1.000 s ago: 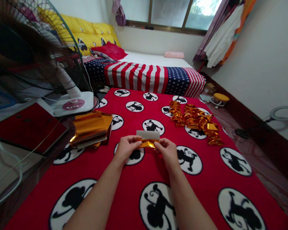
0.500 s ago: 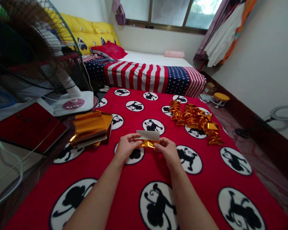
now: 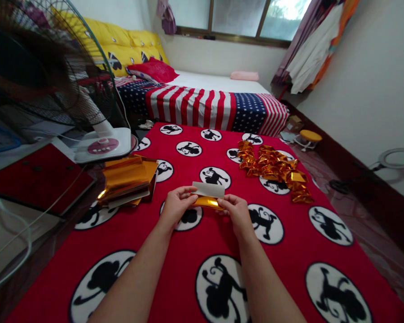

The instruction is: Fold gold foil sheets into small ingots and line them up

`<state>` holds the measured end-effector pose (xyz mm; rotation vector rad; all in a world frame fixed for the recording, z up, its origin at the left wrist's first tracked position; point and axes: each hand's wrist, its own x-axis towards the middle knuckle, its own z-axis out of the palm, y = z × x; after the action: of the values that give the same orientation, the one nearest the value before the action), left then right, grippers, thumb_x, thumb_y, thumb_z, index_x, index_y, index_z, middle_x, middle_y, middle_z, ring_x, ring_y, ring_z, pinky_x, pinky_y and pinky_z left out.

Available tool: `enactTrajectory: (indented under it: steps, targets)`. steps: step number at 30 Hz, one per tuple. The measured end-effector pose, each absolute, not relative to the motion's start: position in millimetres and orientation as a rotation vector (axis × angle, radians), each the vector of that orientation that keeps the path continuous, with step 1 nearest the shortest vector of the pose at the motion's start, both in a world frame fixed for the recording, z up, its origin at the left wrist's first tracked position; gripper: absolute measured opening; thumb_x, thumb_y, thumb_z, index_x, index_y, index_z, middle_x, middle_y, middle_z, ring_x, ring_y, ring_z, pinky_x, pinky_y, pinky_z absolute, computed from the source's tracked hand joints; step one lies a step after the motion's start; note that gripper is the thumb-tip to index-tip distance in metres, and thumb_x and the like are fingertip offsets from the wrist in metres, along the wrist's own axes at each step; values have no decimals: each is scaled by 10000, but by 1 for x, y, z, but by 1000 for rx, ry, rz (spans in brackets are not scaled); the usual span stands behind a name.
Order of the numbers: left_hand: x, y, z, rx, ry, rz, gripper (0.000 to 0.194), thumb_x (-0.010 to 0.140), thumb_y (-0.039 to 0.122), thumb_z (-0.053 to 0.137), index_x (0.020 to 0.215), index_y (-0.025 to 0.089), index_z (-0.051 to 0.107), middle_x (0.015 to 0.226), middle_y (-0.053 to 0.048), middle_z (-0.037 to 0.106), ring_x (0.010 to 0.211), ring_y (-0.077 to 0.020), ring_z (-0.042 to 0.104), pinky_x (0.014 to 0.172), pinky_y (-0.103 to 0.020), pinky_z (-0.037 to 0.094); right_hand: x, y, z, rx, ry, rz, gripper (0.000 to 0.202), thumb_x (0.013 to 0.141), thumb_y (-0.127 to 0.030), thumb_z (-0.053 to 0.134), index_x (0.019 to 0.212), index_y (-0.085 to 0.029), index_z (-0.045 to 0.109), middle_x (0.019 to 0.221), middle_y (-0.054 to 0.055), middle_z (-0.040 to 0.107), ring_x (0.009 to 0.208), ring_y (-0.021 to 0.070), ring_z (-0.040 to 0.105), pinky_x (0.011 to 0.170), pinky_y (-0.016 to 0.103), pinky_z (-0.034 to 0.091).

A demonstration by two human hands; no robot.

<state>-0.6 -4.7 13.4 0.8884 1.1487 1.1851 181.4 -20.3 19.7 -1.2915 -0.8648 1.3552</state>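
A sheet of gold foil paper [image 3: 208, 190] is held between my two hands above a red cloth. Its upper part shows a pale backing, and a shiny gold fold runs along the lower edge. My left hand [image 3: 177, 205] pinches the left end between thumb and fingers. At the right end, my right hand [image 3: 234, 211] grips the paper the same way. Left of my hands lies a stack of gold foil sheets [image 3: 126, 177]. Several folded gold foil pieces [image 3: 272, 166] sit in rows at the far right of the cloth.
The red cloth [image 3: 175, 287] with monkey prints covers the surface before me. A fan [image 3: 103, 141] stands at the left beside a dark red panel [image 3: 37, 177]. Beyond the cloth is a bed [image 3: 202, 105]; a yellow stool [image 3: 310, 136] stands on the floor at right.
The paper has tilted slightly, and more of its gold fold shows between my hands. My right thumb and fingers have shifted a little at the right end.
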Motion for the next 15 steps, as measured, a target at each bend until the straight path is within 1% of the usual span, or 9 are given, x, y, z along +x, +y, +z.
enactTrajectory:
  steps: [4, 9, 15]
  targets:
    - [-1, -4, 14, 864, 1132, 1188, 495, 568, 359, 834, 964, 107, 677, 777, -78, 748, 693, -208, 714, 597, -274, 579, 181, -20, 19, -1276, -844, 1342, 233, 575, -331, 780, 667, -145, 677, 595, 14, 670, 452, 114, 598, 425, 184, 439]
    - [-1, -5, 14, 881, 1141, 1184, 548, 567, 390, 835, 1010, 117, 662, 773, -73, 749, 698, -214, 718, 601, -281, 581, 180, -20, 19, -1277, -833, 1325, 254, 559, -349, 791, 665, -146, 681, 612, 18, 675, 456, 126, 606, 421, 198, 448]
    - [-2, -5, 9, 919, 1126, 1195, 555, 602, 373, 823, 1063, 118, 648, 764, -58, 747, 705, -209, 720, 622, -281, 589, 180, -21, 19, -1256, -844, 1313, 263, 572, -365, 803, 652, -152, 673, 630, 6, 666, 482, 118, 598, 447, 205, 477]
